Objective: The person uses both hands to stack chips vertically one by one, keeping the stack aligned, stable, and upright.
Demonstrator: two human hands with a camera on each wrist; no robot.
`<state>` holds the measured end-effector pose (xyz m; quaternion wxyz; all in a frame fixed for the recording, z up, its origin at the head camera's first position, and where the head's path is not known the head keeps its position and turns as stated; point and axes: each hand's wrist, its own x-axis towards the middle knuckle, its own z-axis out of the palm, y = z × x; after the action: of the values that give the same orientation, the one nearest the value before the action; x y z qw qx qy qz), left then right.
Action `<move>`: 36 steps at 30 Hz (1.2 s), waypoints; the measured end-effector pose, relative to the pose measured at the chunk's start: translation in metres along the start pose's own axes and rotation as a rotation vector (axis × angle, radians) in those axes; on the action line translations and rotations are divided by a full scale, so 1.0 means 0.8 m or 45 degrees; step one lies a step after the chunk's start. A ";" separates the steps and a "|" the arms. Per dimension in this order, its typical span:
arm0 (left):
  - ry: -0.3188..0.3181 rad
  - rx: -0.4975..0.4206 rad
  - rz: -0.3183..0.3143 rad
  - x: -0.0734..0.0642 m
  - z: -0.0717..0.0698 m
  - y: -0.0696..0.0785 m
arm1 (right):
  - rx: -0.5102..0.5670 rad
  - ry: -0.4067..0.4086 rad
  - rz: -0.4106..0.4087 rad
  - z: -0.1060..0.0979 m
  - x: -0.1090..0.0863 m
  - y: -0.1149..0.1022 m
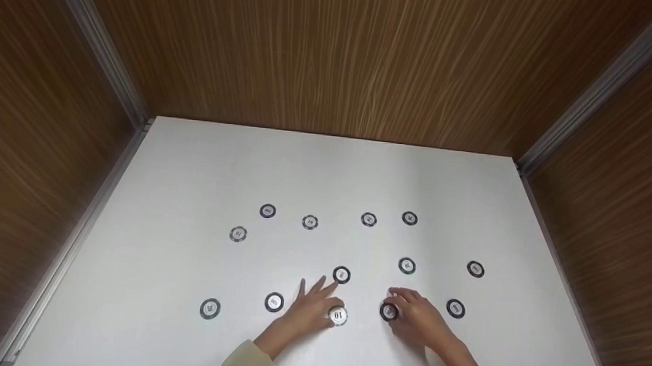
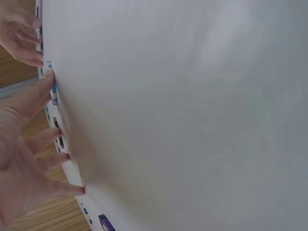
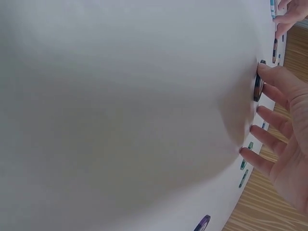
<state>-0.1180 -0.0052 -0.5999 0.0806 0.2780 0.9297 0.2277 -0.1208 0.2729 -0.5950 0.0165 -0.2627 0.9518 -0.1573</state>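
Note:
My left hand [image 1: 309, 309] pinches a pale poker chip [image 1: 338, 316] marked 10 between thumb and forefinger, its other fingers spread on the white tabletop. In the left wrist view this chip [image 2: 54, 94] shows a light-blue and white edge. A black-rimmed chip [image 1: 342, 275] lies just beyond it, right at the left fingertips. To the right, my right hand [image 1: 417, 319] pinches another black-rimmed chip [image 1: 388, 312] at its edge. The right wrist view shows this dark chip [image 3: 257, 91] tilted up, with thumb and forefinger on it and the remaining fingertips down on the table.
Several more poker chips lie flat and scattered, among them a green-rimmed one [image 1: 210, 308] at far left, a black-rimmed one [image 1: 274, 302] beside the left hand and another [image 1: 455, 308] right of the right hand. Wood-grain panels [image 1: 335, 57] enclose the white table [image 1: 281, 162] at back and sides.

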 end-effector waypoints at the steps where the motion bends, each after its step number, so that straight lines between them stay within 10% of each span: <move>1: 0.005 0.002 -0.004 0.000 0.000 0.001 | -0.005 0.009 -0.002 0.000 0.001 0.000; 36: 0.061 0.002 -0.040 0.000 0.005 0.004 | 0.043 0.063 -0.060 0.003 0.021 -0.015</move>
<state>-0.1151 -0.0014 -0.6018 0.0615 0.2578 0.9358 0.2323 -0.1289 0.2540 -0.5929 -0.0062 -0.2809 0.9426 -0.1803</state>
